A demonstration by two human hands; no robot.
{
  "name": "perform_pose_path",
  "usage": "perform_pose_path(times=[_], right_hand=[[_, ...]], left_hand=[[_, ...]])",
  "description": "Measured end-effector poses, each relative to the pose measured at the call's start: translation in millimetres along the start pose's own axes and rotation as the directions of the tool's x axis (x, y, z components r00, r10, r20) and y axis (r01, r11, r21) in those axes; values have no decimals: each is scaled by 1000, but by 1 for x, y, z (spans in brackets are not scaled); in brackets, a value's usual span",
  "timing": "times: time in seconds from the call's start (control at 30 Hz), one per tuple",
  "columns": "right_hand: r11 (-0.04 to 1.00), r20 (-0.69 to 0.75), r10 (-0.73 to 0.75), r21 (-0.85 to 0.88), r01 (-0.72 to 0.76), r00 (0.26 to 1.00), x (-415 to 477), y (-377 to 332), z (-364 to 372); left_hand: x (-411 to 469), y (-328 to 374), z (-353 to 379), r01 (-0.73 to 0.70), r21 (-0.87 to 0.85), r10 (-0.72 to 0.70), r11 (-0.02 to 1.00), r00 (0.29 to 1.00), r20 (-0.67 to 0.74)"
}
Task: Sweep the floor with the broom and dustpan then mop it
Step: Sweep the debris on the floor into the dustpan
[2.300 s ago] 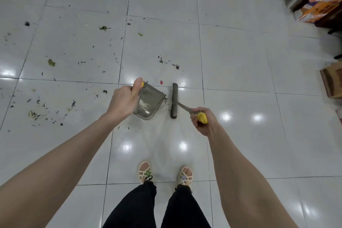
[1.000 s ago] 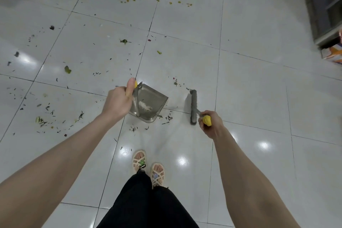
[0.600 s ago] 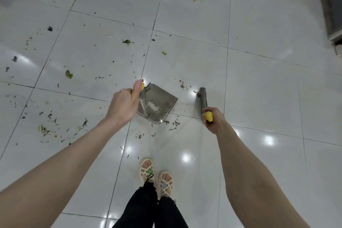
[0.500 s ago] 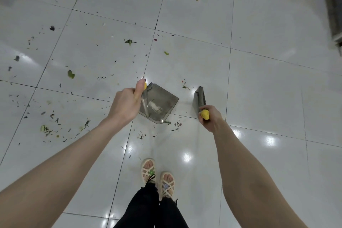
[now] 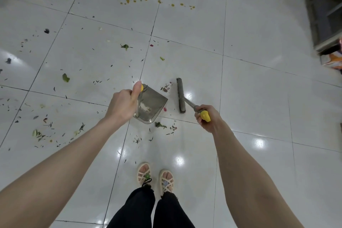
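Left hand (image 5: 123, 104) grips the yellow-tipped handle of a translucent grey plastic dustpan (image 5: 154, 104) on the glossy white tiled floor (image 5: 259, 89). Right hand (image 5: 209, 118) is curled round the yellow-handled grey flat-headed broom (image 5: 180, 97) just beside it. Dark and green leaf scraps (image 5: 160, 125) lie between and around them.

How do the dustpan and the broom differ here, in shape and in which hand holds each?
The dustpan is a broad, translucent grey scoop; the broom ends in a narrow, dark bar. The left hand grips the dustpan; the right hand grips the broom. The dustpan sits left of the loose scraps, the broom right. Both have yellow handle ends.
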State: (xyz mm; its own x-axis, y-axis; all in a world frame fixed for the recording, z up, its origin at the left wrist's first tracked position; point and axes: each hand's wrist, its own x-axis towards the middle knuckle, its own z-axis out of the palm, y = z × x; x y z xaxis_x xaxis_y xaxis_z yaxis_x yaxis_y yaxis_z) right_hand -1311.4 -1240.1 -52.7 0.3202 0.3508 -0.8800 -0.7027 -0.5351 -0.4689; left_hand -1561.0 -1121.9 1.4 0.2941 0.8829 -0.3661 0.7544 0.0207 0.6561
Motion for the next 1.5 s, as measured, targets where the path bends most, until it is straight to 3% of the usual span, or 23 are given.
perform_pose_path(times=[0.3, 0.53, 0.83, 1.0, 1.2, 1.5], right_hand=[[995, -125, 4, -96, -16, 992, -3, 19, -5], [992, 45, 92, -92, -87, 995, 1, 50, 19], [974, 157, 102, -217, -66, 982, 3, -15, -30], [949, 206, 75, -316, -6, 976, -2, -51, -54], [890, 269, 146, -457, -7, 952, -12, -70, -64], [829, 381, 327, -554, -70, 865, -34, -18, -33]], left_hand=[[-21, -15, -4, 41, -25, -42, 999, 997, -70], [-39, -16, 8, 101, -39, -105, 994, 987, -121], [-63, 16, 39, 154, -65, -164, 986, 961, -221], [-84, 27, 60, 210, -118, -238, 971, 912, -334], [-121, 28, 70, 246, -196, -306, 949, 862, -404], [-200, 12, 62, 325, -249, -407, 912, 780, -475]])
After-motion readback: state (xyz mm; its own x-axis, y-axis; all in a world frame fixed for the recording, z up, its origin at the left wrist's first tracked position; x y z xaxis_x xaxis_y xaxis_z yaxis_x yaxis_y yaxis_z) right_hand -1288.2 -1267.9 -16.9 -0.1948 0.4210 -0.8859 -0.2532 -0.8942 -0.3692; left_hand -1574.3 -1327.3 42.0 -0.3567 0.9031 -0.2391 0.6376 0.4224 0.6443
